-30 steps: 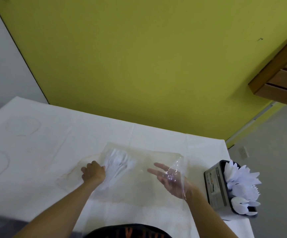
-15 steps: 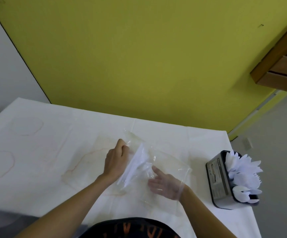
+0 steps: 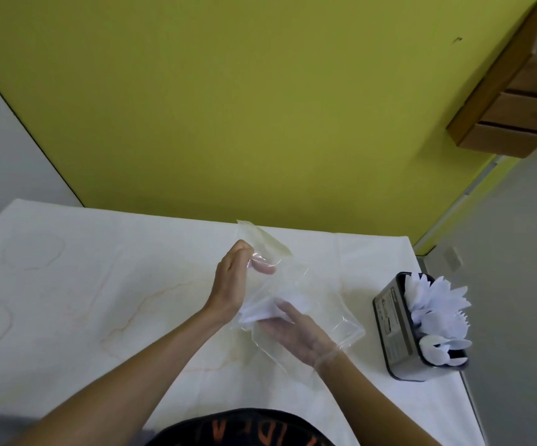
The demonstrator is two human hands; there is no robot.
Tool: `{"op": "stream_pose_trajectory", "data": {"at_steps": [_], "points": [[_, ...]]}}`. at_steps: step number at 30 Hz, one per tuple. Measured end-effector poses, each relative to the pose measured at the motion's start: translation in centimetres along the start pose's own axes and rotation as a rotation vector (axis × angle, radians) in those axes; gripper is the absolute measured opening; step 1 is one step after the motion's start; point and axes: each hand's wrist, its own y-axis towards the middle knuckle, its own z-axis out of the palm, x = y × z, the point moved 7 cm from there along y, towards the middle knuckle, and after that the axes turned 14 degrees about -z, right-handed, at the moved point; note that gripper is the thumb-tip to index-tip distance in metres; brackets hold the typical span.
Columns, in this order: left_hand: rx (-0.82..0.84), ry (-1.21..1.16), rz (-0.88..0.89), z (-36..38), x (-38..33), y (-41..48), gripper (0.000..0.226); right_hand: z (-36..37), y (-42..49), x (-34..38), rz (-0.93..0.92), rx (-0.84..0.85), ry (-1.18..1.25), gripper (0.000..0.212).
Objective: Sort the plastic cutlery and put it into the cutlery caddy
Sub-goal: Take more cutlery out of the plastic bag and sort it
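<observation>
A clear plastic bag (image 3: 322,304) is lifted above the table's middle. My left hand (image 3: 231,281) pinches its upper edge, fingers closed on the film. My right hand (image 3: 296,333) is inside the bag, seen through the plastic, its fingers touching a small bunch of white plastic cutlery (image 3: 260,309) at the bag's lower left; whether it grips the bunch is unclear. The grey cutlery caddy (image 3: 396,333) stands at the table's right edge, holding several white utensils (image 3: 434,300).
The table (image 3: 83,300) wears a white cloth with faint brown stains. A yellow wall rises behind it. A wooden drawer unit (image 3: 518,91) sits at the upper right. The table's right edge drops off just beyond the caddy.
My left hand has raised the bag's edge off the table and moved right. My right hand has slid deeper into the bag toward the cutlery. The camera has shifted slightly.
</observation>
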Motion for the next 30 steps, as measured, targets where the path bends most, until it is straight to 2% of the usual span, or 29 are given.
{"op": "stream_pose_trajectory", "data": {"at_steps": [1, 3, 6, 9, 13, 16, 19, 20, 23, 26, 27, 29, 30], "points": [[0.051, -0.041, -0.056, 0.3, 0.5, 0.5, 0.035, 0.4, 0.2, 0.1, 0.0, -0.002, -0.038, 0.073], [0.142, -0.152, -0.16, 0.8, 1.5, 1.2, 0.03, 0.8, 0.5, 0.3, 0.015, -0.035, -0.068, 0.08], [0.218, -0.254, -0.219, 1.5, 2.1, 1.4, 0.027, 1.3, 1.1, 0.4, 0.032, -0.072, -0.015, 0.071], [0.184, -0.278, -0.211, 1.4, 1.8, 1.7, 0.019, 2.4, 1.4, 0.9, -0.004, -0.001, 0.016, 0.067], [0.123, -0.172, -0.157, 1.1, 1.4, 1.6, 0.015, 3.0, 2.1, 1.1, -0.093, 0.08, 0.128, 0.082], [0.092, -0.152, -0.076, 1.4, 0.5, 0.8, 0.018, 2.8, 2.6, 1.1, -0.112, 0.076, 0.205, 0.069], [-0.03, -0.058, -0.042, 0.4, 0.7, 1.3, 0.018, 1.8, 2.8, 1.4, -0.146, -0.001, 0.215, 0.033], [-0.045, -0.042, -0.036, 0.3, 0.8, 1.5, 0.018, 1.7, 2.8, 1.5, -0.148, 0.005, 0.203, 0.03], [-0.102, 0.05, -0.021, 0.0, 0.7, 1.5, 0.019, 3.0, 2.2, 2.2, -0.116, 0.05, 0.201, 0.039], [-0.167, 0.094, 0.0, -0.7, 0.6, 1.6, 0.018, 2.8, 2.3, 2.3, -0.116, -0.039, 0.167, 0.011], [-0.208, 0.109, 0.001, -1.3, 0.8, 1.8, 0.017, 2.7, 2.4, 2.3, -0.105, -0.071, 0.191, 0.012], [-0.293, 0.175, 0.04, -2.6, 0.9, 1.7, 0.016, 2.4, 2.4, 2.3, -0.13, -0.05, 0.137, 0.047], [-0.323, 0.226, 0.083, -3.2, 0.9, 1.6, 0.017, 1.4, 2.6, 2.0, -0.119, -0.114, 0.072, 0.053]]}}
